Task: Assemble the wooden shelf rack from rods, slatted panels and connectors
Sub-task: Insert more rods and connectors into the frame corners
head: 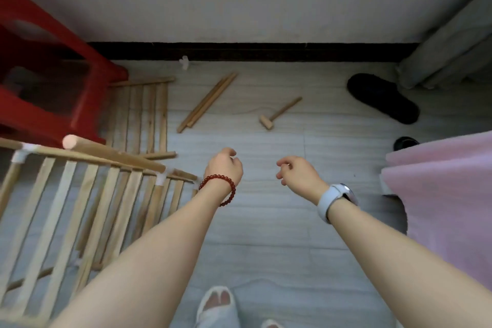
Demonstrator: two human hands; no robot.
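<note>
Left hand (pixel 223 168) and right hand (pixel 296 174) loosely curled, holding nothing, above floor (pixel 266 221); part-built rack (pixel 80 194) at left; loose rods (pixel 207 102), mallet (pixel 279 113) lying beyond hands

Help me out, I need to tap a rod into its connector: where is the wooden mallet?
In the head view the wooden mallet lies on the floor beyond both hands, right of the loose rods and left of the black slipper.
</note>
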